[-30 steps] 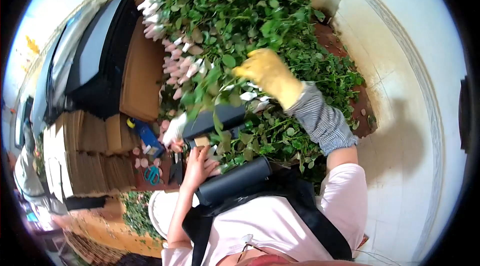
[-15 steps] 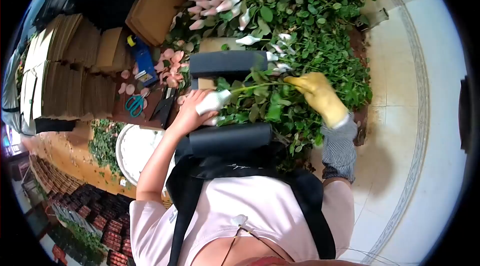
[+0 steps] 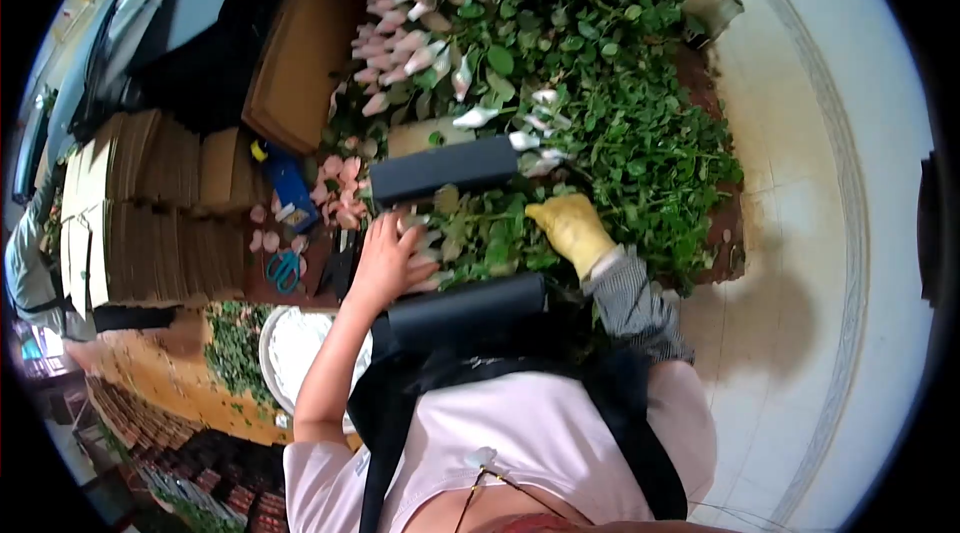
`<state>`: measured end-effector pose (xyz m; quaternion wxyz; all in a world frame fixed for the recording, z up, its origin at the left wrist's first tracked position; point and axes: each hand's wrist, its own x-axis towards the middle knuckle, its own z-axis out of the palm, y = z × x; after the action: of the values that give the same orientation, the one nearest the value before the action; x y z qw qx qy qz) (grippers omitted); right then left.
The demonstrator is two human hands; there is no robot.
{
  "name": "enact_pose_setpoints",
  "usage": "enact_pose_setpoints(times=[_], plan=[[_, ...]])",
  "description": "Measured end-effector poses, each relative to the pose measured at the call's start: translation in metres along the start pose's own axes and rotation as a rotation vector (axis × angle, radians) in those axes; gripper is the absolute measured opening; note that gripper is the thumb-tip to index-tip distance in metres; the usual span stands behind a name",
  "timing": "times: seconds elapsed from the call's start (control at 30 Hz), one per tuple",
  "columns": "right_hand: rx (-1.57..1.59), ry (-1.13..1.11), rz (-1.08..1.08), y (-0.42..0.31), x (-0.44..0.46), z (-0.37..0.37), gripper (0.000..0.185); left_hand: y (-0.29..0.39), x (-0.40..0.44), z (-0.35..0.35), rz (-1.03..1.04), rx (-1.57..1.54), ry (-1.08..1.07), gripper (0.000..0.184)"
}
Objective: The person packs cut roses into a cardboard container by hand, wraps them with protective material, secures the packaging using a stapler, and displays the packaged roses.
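My left hand (image 3: 383,261), bare, lies over the left end of the gap between two dark padded bars, its fingers apart and touching pale wrapped rose heads (image 3: 425,258). Leafy rose stems (image 3: 490,233) run rightward from there along the gap. At the gap's right end, my right hand (image 3: 572,233), in a yellow glove and a striped sleeve, is closed in a pinch on a rose stem among the leaves. The far bar (image 3: 445,169) is beyond the stems; the near bar (image 3: 465,305) is close to my body. Leaves partly hide the pinch.
A large heap of leafy roses (image 3: 610,63) covers the far right, with pink wrapped rose heads (image 3: 400,48) at its left. Cardboard stacks (image 3: 150,253), a blue tape dispenser (image 3: 287,191), teal scissors (image 3: 284,273) and loose petals (image 3: 340,188) are leftward. A white tub (image 3: 295,348) stands below.
The single rose held across the gap has come down among the other stems. My left hand has spread over the heads; my gloved hand has moved left and slightly down. The view has shifted.
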<state>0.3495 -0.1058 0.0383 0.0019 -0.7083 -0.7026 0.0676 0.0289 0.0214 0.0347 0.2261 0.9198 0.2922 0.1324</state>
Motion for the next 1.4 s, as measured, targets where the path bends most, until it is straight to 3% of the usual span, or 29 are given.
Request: enact_pose_setpoints(times=[0.07, 0.13, 0.17, 0.27, 0.3, 0.33, 0.4, 0.47, 0.53, 0.6, 0.67, 0.73, 0.8, 1.0, 1.07, 1.13, 1.27, 1.33, 1.4], plan=[[0.019, 0.006, -0.01, -0.016, -0.006, -0.039, 0.022, -0.004, -0.005, 0.005, -0.001, -0.12, 0.055, 0.061], [0.03, -0.036, 0.081, -0.008, 0.001, -0.009, 0.022, -0.006, -0.009, 0.013, -0.029, -0.191, 0.052, 0.062], [0.224, 0.03, 0.107, -0.004, 0.004, 0.011, 0.021, -0.013, -0.011, 0.023, -0.006, -0.189, 0.078, 0.062], [0.478, 0.015, -0.058, 0.039, 0.014, 0.054, 0.023, -0.007, -0.009, 0.021, 0.012, -0.117, 0.075, 0.062], [0.599, -0.067, -0.073, 0.044, 0.017, 0.032, 0.031, -0.008, -0.008, 0.019, 0.037, -0.073, 0.073, 0.062], [0.554, -0.241, -0.132, 0.055, 0.023, 0.011, 0.039, -0.009, -0.008, 0.017, 0.007, -0.158, 0.052, 0.061], [0.418, -0.598, -0.047, 0.048, 0.049, -0.087, 0.045, -0.008, -0.008, 0.016, -0.005, -0.169, 0.058, 0.062], [0.271, -0.22, 0.08, 0.047, 0.081, -0.129, 0.044, -0.006, -0.008, 0.013, -0.005, -0.142, 0.041, 0.059], [0.171, 0.332, -0.066, 0.061, 0.137, -0.147, 0.043, 0.0, -0.004, 0.007, -0.015, -0.121, 0.022, 0.059], [0.281, 0.718, -0.174, 0.066, 0.202, -0.168, 0.043, -0.001, -0.003, 0.008, -0.008, -0.161, 0.029, 0.057], [0.022, 0.813, 0.013, 0.093, 0.263, -0.169, 0.044, 0.002, -0.002, 0.006, -0.004, -0.114, 0.029, 0.056], [-0.266, 0.606, 0.332, 0.127, 0.315, -0.124, 0.047, 0.002, -0.005, 0.008, -0.006, -0.055, 0.009, 0.06], [-0.3, 0.298, 0.397, 0.095, 0.304, -0.115, 0.036, -0.002, -0.006, 0.01, 0.025, -0.038, 0.019, 0.062], [-0.17, 0.298, 0.466, 0.094, 0.28, -0.062, 0.025, -0.001, -0.006, 0.012, -0.005, -0.061, 0.014, 0.062], [-0.198, 0.361, 0.306, 0.108, 0.272, -0.069, 0.027, -0.003, -0.006, 0.015, -0.001, -0.035, 0.02, 0.063], [-0.145, 0.766, 0.214, 0.095, 0.244, -0.097, 0.032, -0.006, -0.007, 0.019, 0.005, -0.042, 0.033, 0.063], [-0.187, 0.903, 0.184, 0.111, 0.179, -0.165, 0.038, -0.008, -0.009, 0.023, 0.025, -0.038, 0.092, 0.063], [0.185, 1.157, 0.153, 0.139, 0.149, -0.165, 0.028, -0.009, -0.009, 0.022, 0.021, -0.089, 0.103, 0.062], [0.627, 1.102, 0.034, 0.178, 0.111, -0.165, 0.034, -0.007, -0.01, 0.023, 0.013, -0.055, 0.13, 0.061]])
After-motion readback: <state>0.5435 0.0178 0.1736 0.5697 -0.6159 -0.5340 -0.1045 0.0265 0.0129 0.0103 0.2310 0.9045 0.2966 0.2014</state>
